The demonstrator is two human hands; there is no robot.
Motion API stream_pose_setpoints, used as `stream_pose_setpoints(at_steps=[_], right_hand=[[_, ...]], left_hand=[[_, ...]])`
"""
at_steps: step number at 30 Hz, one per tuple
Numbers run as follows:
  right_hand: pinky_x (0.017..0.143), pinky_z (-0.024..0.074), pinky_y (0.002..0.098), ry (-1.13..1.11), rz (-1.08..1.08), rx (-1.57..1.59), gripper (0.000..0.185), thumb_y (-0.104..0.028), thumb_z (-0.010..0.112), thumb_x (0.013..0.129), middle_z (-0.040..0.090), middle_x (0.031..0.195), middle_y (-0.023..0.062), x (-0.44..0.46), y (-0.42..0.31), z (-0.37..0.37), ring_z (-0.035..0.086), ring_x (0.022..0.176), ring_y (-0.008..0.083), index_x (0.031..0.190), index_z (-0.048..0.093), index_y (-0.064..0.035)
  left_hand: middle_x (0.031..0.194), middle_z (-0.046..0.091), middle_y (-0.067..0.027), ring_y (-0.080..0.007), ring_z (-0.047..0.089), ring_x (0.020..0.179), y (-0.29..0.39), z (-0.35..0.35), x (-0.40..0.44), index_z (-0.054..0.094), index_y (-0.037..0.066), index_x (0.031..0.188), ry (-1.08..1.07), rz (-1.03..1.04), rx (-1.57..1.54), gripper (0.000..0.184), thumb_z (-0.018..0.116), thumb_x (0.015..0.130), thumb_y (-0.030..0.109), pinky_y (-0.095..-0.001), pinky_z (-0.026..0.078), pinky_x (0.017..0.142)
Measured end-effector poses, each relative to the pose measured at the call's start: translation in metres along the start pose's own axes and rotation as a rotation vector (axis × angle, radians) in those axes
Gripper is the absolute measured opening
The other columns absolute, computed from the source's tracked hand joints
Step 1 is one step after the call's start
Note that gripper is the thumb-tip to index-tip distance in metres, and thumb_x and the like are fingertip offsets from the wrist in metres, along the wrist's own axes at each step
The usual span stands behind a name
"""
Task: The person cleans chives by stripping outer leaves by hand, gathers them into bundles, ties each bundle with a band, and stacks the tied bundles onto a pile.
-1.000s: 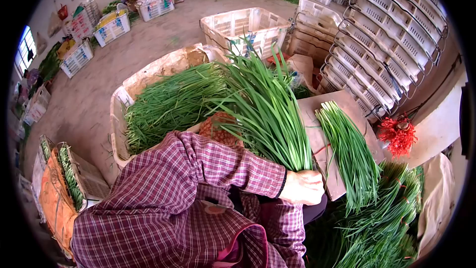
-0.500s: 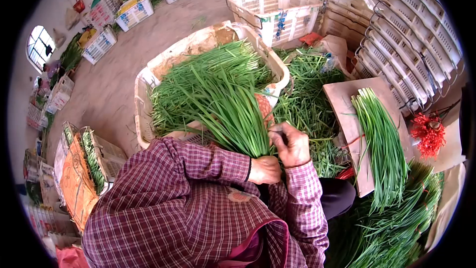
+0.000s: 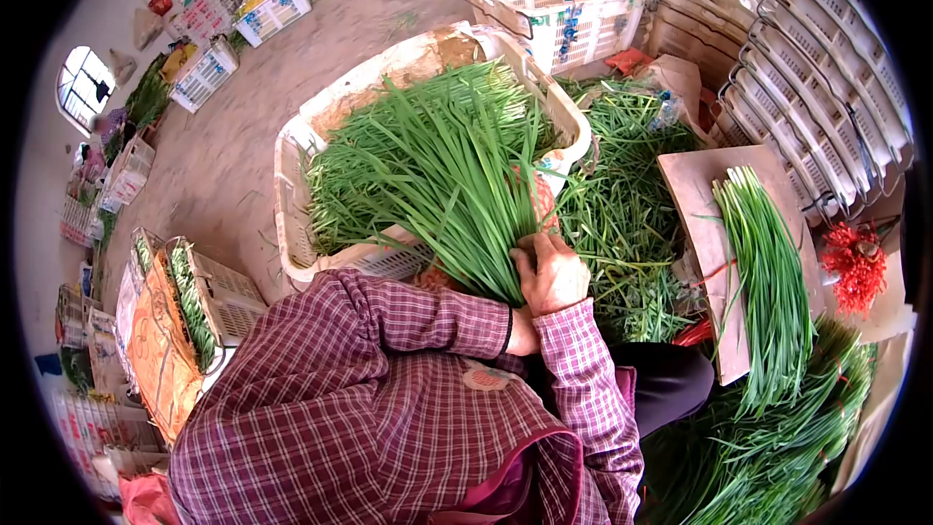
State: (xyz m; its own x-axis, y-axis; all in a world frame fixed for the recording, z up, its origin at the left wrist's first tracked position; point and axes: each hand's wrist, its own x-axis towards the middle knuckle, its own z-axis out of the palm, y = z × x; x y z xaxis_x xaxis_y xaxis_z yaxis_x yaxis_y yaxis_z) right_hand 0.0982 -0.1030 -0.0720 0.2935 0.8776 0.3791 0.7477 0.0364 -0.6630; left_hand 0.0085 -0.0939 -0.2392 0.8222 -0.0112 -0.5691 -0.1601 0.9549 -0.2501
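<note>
A bunch of long green leaves (image 3: 457, 190) fans up and left from my hands, over the front of a white crate (image 3: 290, 185) filled with similar leaves. My left hand (image 3: 523, 332) holds its lower end; most of the fingers are hidden behind my right wrist. My right hand (image 3: 554, 274) is closed at the bunch's right side, thumb and fingers pressed on the stalks. To the right, another bunch (image 3: 763, 277) lies on a tilted board (image 3: 705, 224), with a red tie beside it.
Loose leaves (image 3: 627, 204) cover the floor behind the board. Tied bunches (image 3: 768, 457) are piled at lower right. Red ties (image 3: 855, 267) hang at the right. An open white crate (image 3: 559, 15) and stacked crates (image 3: 816, 87) stand behind; an orange-covered crate (image 3: 165, 350) is at left.
My right hand came into view, first raised beside the bunch, and now presses on its stalks. The bunch moved left, away from the board, and my left hand is now mostly covered.
</note>
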Motion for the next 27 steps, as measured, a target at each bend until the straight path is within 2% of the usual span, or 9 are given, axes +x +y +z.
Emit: stream_pose_setpoints(at_steps=[3, 8, 11, 16, 19, 22, 25, 26, 27], right_hand=[[0.061, 0.0510, 0.0406, -0.033, 0.030, -0.026, 0.012, -0.017, 0.068, 0.080, 0.065, 0.080, 0.0121, 0.001, 0.002, 0.003, 0.064, 0.068, 0.0331, 0.083, 0.064, -0.0057], [0.061, 0.0505, 0.0411, 0.044, -0.110, 0.048, 0.011, -0.014, 0.064, 0.082, 0.064, 0.079, 0.0125, -0.003, 0.008, 0.008, 0.063, 0.067, 0.0339, 0.082, 0.060, -0.0039], [0.061, 0.0504, 0.0410, 0.067, -0.053, 0.048, 0.011, -0.012, 0.062, 0.083, 0.062, 0.081, 0.0131, -0.012, 0.003, 0.000, 0.062, 0.069, 0.0344, 0.086, 0.058, -0.0027], [0.067, 0.0498, 0.0371, 0.095, -0.048, 0.213, 0.011, -0.010, 0.056, 0.089, 0.060, 0.082, 0.0158, -0.027, -0.008, -0.014, 0.061, 0.074, 0.0358, 0.095, 0.052, -0.0008], [0.067, 0.0517, 0.0347, 0.113, 0.073, 0.448, 0.010, -0.009, 0.055, 0.091, 0.062, 0.079, 0.0147, -0.035, -0.001, -0.005, 0.063, 0.070, 0.0284, 0.094, 0.052, 0.0001], [0.066, 0.0462, 0.0262, 0.105, 0.223, 0.861, 0.011, -0.012, 0.049, 0.096, 0.061, 0.078, 0.0081, -0.039, 0.007, 0.001, 0.056, 0.068, 0.0144, 0.096, 0.050, -0.0010], [0.061, 0.0409, 0.0220, 0.083, 0.265, 1.103, 0.011, -0.015, 0.048, 0.097, 0.057, 0.079, 0.0048, -0.042, 0.018, 0.000, 0.048, 0.063, 0.0092, 0.097, 0.048, -0.0041], [0.063, 0.0415, 0.0234, 0.094, 0.304, 1.203, 0.012, -0.017, 0.051, 0.096, 0.056, 0.081, 0.0047, -0.045, 0.022, 0.002, 0.049, 0.066, 0.0108, 0.098, 0.048, -0.0053], [0.064, 0.0421, 0.0249, 0.105, 0.345, 1.302, 0.013, -0.018, 0.054, 0.095, 0.055, 0.084, 0.0045, -0.047, 0.026, 0.004, 0.050, 0.069, 0.0124, 0.098, 0.048, -0.0066]], left_hand=[[0.131, 0.046, -0.0096, -0.0196, 0.045, 0.119, -0.002, 0.002, -0.001, 0.048, 0.001, 0.122, -0.029, 0.002, 0.077, 0.035, 0.047, 0.096, 0.024, -0.0342, 0.034, 0.105], [0.124, 0.050, -0.0089, -0.0192, 0.048, 0.113, -0.004, 0.008, -0.005, 0.051, 0.001, 0.116, -0.084, 0.024, 0.260, 0.030, 0.051, 0.094, 0.022, -0.0330, 0.038, 0.100], [0.119, 0.053, -0.0085, -0.0189, 0.050, 0.110, -0.005, 0.011, -0.009, 0.053, 0.001, 0.113, -0.143, 0.076, 0.483, 0.027, 0.053, 0.093, 0.020, -0.0323, 0.040, 0.098], [0.112, 0.058, -0.0078, -0.0184, 0.053, 0.104, -0.010, 0.027, -0.017, 0.057, 0.001, 0.107, -0.331, 0.325, 1.185, 0.023, 0.058, 0.092, 0.017, -0.0312, 0.044, 0.094], [0.108, 0.061, -0.0074, -0.0182, 0.055, 0.101, -0.007, 0.052, -0.037, 0.059, 0.001, 0.104, -0.437, 0.459, 1.678, 0.020, 0.060, 0.091, 0.016, -0.0305, 0.046, 0.091], [0.107, 0.060, -0.0150, -0.0239, 0.055, 0.103, -0.011, 0.093, -0.064, 0.056, -0.003, 0.103, -0.408, 0.380, 2.192, 0.028, 0.059, 0.090, 0.022, -0.0350, 0.045, 0.093], [0.116, 0.056, -0.0165, -0.0255, 0.050, 0.111, -0.007, 0.081, -0.045, 0.054, -0.004, 0.106, -0.716, 0.489, 2.640, 0.025, 0.047, 0.092, 0.015, -0.0350, 0.040, 0.101], [0.119, 0.055, -0.0160, -0.0249, 0.049, 0.113, -0.005, 0.077, -0.045, 0.054, -0.003, 0.107, -0.770, 0.588, 2.727, 0.025, 0.044, 0.091, 0.013, -0.0348, 0.038, 0.103], [0.115, 0.057, -0.0152, -0.0248, 0.051, 0.111, 0.003, 0.045, -0.018, 0.055, -0.003, 0.104, -0.931, 0.865, 2.670, 0.024, 0.047, 0.090, 0.015, -0.0358, 0.039, 0.100]])
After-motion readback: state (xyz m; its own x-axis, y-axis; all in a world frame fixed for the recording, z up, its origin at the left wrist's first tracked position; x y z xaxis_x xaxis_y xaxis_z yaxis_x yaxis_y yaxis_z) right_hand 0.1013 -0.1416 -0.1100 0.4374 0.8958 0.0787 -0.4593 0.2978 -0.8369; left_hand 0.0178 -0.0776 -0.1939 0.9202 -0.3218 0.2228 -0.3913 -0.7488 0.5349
